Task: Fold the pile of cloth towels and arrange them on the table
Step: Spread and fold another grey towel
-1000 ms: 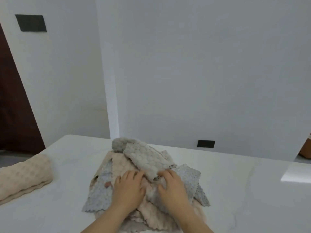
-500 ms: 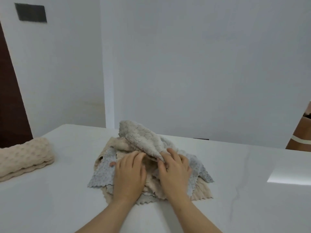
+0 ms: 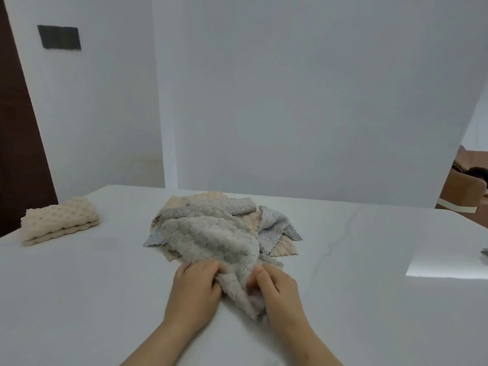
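Observation:
A loose pile of towels (image 3: 274,228) in beige, grey and pale blue lies at the middle of the white table (image 3: 369,299). A grey-beige fluffy towel (image 3: 214,241) stretches from the top of the pile toward me. My left hand (image 3: 196,289) and my right hand (image 3: 277,291) both grip its near end, fingers curled into the cloth, just in front of the pile. The end of the towel bunches up between my hands. A folded beige towel (image 3: 59,220) lies at the far left of the table.
A white wall panel (image 3: 303,101) stands right behind the table's far edge. A dark door (image 3: 18,154) is at the far left, and a brown chair (image 3: 462,191) shows past the right end of the panel. A bright reflection (image 3: 446,262) lies on the table's right side.
Both hands have come back from the top of the pile toward me, dragging the grey-beige towel down over the pile's front. The camera has tilted, so more of the table shows.

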`<state>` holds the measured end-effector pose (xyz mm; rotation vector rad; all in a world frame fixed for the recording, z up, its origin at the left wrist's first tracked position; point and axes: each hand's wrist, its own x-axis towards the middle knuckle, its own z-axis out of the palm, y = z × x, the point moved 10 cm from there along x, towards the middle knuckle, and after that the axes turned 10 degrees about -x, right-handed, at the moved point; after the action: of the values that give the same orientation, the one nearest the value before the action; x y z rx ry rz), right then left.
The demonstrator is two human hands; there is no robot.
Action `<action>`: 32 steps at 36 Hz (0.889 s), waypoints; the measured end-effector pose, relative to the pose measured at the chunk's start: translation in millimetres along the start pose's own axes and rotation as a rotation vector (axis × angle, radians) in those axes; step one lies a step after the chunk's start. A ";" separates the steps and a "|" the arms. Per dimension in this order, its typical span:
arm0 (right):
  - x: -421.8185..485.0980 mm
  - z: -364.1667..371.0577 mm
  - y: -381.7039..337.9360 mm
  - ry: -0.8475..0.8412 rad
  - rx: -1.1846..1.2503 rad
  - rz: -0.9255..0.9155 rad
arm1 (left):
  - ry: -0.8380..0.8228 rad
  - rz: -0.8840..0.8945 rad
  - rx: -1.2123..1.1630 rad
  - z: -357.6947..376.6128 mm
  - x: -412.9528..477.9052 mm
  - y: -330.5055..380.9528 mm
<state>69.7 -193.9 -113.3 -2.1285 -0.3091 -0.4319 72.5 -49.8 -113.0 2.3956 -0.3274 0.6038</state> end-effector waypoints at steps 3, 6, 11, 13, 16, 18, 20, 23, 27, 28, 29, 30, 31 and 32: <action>0.7 -5.1 11.8 0.020 0.075 0.154 | -0.048 -0.087 -0.097 2.9 -3.2 -6.4; 11.0 -8.5 13.8 0.053 -0.234 0.144 | 0.049 -0.240 -0.392 -6.8 1.2 -24.7; 21.1 2.9 25.0 -0.076 -0.591 0.221 | 0.107 -0.250 -0.320 -9.7 15.3 -40.5; 23.0 7.7 29.5 -0.122 -0.637 0.231 | 0.016 -0.246 -0.224 3.1 18.5 -45.2; 24.7 12.0 33.3 -0.160 -0.703 0.222 | -0.080 -0.235 -0.076 10.0 19.1 -42.3; 24.6 11.2 32.8 -0.161 -0.738 0.215 | -0.086 -0.249 -0.101 9.8 19.3 -42.9; 24.3 9.8 31.5 -0.151 -0.734 0.209 | -0.080 -0.259 -0.113 8.6 19.9 -43.2; 22.9 10.0 31.1 -0.145 -0.704 0.186 | -0.097 -0.254 -0.048 8.6 18.3 -39.8; 21.9 -5.8 26.2 0.032 -0.418 0.132 | -0.023 -0.236 -0.205 -2.0 14.3 -30.0; 20.0 -12.8 24.1 0.084 -0.334 0.122 | -0.007 -0.227 -0.262 -5.5 12.8 -25.8; 17.8 -20.3 23.7 0.133 -0.268 0.123 | -0.009 -0.224 -0.315 -7.2 10.5 -22.1; 15.5 -28.3 24.7 0.177 -0.214 0.133 | -0.026 -0.227 -0.370 -7.1 7.4 -19.8; 13.1 -36.5 25.1 0.223 -0.181 0.136 | -0.058 -0.242 -0.428 -5.5 2.9 -18.4; 10.4 -45.2 23.1 0.270 -0.167 0.128 | -0.084 -0.266 -0.492 -4.6 -2.1 -18.4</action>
<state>79.3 -243.7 -102.6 -2.2027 0.0191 -0.6811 76.0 -32.6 -120.5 1.9464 -0.1625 0.2617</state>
